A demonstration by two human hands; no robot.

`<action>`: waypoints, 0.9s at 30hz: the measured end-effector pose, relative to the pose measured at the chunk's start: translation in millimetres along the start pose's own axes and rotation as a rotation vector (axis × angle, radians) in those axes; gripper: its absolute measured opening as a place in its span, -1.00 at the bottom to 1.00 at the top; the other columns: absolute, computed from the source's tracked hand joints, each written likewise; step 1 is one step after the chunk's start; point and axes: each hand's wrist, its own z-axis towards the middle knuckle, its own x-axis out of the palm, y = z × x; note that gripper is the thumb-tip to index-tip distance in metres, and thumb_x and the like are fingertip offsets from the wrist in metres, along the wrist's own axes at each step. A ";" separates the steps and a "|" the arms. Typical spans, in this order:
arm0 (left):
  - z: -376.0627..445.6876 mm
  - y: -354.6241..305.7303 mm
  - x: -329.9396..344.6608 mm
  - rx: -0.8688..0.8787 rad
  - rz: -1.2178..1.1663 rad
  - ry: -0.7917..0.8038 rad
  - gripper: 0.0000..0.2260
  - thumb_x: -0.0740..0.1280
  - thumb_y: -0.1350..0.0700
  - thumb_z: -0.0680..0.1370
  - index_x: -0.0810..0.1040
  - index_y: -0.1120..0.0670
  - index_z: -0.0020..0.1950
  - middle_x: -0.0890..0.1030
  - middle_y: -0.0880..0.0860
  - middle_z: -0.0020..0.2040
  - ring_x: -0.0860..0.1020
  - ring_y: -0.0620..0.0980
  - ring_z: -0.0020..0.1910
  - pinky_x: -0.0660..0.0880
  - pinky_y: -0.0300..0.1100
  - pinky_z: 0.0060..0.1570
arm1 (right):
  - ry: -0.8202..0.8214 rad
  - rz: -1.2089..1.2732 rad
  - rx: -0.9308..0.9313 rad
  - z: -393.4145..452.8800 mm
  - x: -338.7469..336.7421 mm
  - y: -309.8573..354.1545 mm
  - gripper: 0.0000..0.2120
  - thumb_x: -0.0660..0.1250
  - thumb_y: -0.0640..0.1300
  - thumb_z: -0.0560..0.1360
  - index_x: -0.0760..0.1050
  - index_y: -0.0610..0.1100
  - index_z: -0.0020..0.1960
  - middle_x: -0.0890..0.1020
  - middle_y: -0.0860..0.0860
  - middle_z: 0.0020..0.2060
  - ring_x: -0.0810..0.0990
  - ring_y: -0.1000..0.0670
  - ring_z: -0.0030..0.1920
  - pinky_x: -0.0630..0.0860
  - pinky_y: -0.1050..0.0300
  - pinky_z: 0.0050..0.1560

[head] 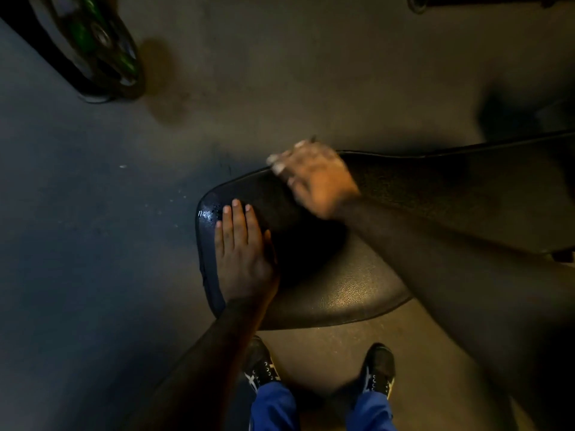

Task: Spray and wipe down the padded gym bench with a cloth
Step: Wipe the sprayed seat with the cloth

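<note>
The black padded bench (357, 293) runs from the centre out to the right, and its rounded left end shines wet near the corner. My left hand (242, 253) lies flat on that end with the fingers straight and nothing in it. At the pad's far edge my right hand (314, 175) is blurred by motion and pressed palm-down. A darker patch lies on the pad between the hands; I cannot tell whether it is a cloth or a shadow. No spray bottle is in view.
Weight plates with green markings (96, 48) lean on the floor at the top left. Dark rubber floor (93, 213) surrounds the bench. My black shoes (378, 368) and blue trousers stand close against the bench's near side.
</note>
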 end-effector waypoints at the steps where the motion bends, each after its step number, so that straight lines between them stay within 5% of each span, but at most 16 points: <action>1: -0.1 0.1 0.2 -0.005 -0.006 -0.003 -0.49 0.05 0.00 0.64 0.22 0.23 0.53 0.20 0.22 0.55 0.11 0.15 0.56 0.04 0.06 0.52 | -0.027 0.008 0.173 8.1 -4.2 -4.2 -0.44 -0.01 0.10 0.56 0.33 0.10 0.54 0.45 -0.03 0.48 0.27 -0.14 0.55 0.13 -0.13 0.53; 3: 1.2 0.9 0.3 -0.006 0.000 0.002 -0.50 0.04 0.01 0.63 0.24 0.24 0.51 0.23 0.23 0.54 0.15 0.17 0.54 0.08 0.08 0.51 | -0.073 0.034 0.336 5.2 2.5 21.7 -0.40 -0.06 0.12 0.54 0.37 0.05 0.52 0.44 -0.06 0.48 0.25 -0.17 0.56 0.12 -0.19 0.53; 6: 3.7 0.5 -0.3 -0.016 0.008 0.003 -0.51 0.03 0.02 0.62 0.29 0.25 0.48 0.27 0.25 0.51 0.21 0.19 0.52 0.11 0.09 0.49 | 0.011 0.077 -0.008 -38.2 12.6 59.8 -0.43 0.03 0.08 0.58 0.23 0.05 0.59 0.27 -0.06 0.59 0.11 -0.17 0.62 0.01 -0.22 0.57; 8: 3.2 0.9 -0.7 -0.016 0.002 0.009 -0.51 0.03 0.02 0.62 0.29 0.24 0.49 0.27 0.23 0.52 0.20 0.18 0.53 0.07 0.05 0.49 | 0.057 0.040 -0.128 -44.9 7.4 28.4 -0.41 0.04 0.08 0.58 0.20 0.05 0.61 0.23 -0.06 0.61 0.09 -0.15 0.63 -0.01 -0.18 0.57; 11: 3.2 -0.7 -0.9 -0.031 0.007 0.001 -0.50 0.03 0.02 0.62 0.28 0.24 0.49 0.26 0.23 0.52 0.18 0.17 0.53 0.04 0.04 0.50 | -0.024 0.060 0.262 -28.0 -3.6 -10.0 -0.37 0.01 0.10 0.55 0.19 0.03 0.61 0.28 -0.11 0.58 0.10 -0.17 0.62 0.03 -0.21 0.58; 13: 4.5 -1.6 -1.7 -0.039 0.000 0.005 -0.50 0.05 0.02 0.61 0.29 0.24 0.49 0.27 0.24 0.52 0.19 0.19 0.53 0.05 0.05 0.49 | -0.077 0.073 0.399 -33.0 3.4 23.0 -0.37 0.05 0.10 0.53 0.20 0.04 0.60 0.27 -0.13 0.57 0.11 -0.19 0.61 0.02 -0.23 0.58; 16: 4.4 -2.7 -1.1 -0.023 0.012 0.046 -0.48 0.04 0.00 0.61 0.25 0.23 0.51 0.23 0.22 0.54 0.14 0.17 0.55 0.01 0.04 0.51 | 0.000 0.132 0.064 -69.1 12.8 64.7 -0.40 0.15 0.04 0.54 0.25 0.07 0.58 0.31 -0.10 0.55 0.15 -0.17 0.59 0.01 -0.21 0.57; 18: 4.2 -1.6 0.4 -0.030 0.023 0.052 -0.49 0.06 0.00 0.61 0.24 0.21 0.52 0.21 0.21 0.55 0.13 0.15 0.55 0.01 0.03 0.51 | 0.020 0.077 -0.042 -79.5 12.4 34.9 -0.42 0.14 0.03 0.54 0.28 0.05 0.56 0.34 -0.10 0.54 0.20 -0.18 0.58 0.08 -0.20 0.56; 21: 4.6 -2.8 1.7 -0.048 0.031 0.023 -0.50 0.08 0.02 0.62 0.24 0.22 0.52 0.22 0.20 0.55 0.13 0.16 0.55 0.01 0.03 0.51 | -0.102 0.086 0.319 -59.9 4.3 -16.8 -0.40 0.09 0.08 0.56 0.23 0.00 0.59 0.26 -0.15 0.58 0.16 -0.23 0.60 0.11 -0.27 0.56; 23: 4.4 -3.0 -0.3 -0.051 0.020 0.028 -0.50 0.08 0.03 0.62 0.24 0.21 0.52 0.21 0.20 0.55 0.12 0.15 0.55 0.01 0.03 0.52 | -0.136 0.103 0.490 -60.1 8.6 8.0 -0.38 0.07 0.12 0.57 0.19 -0.01 0.60 0.22 -0.14 0.60 0.08 -0.22 0.62 0.04 -0.30 0.57; 27: 2.8 -3.3 -2.0 -0.039 0.018 0.039 -0.51 0.06 0.03 0.63 0.23 0.20 0.53 0.19 0.17 0.56 0.10 0.12 0.56 -0.01 0.01 0.53 | 0.055 0.098 -0.114 -115.4 24.4 46.4 -0.42 0.09 0.09 0.55 0.27 0.04 0.56 0.30 -0.08 0.57 0.15 -0.16 0.61 0.03 -0.24 0.57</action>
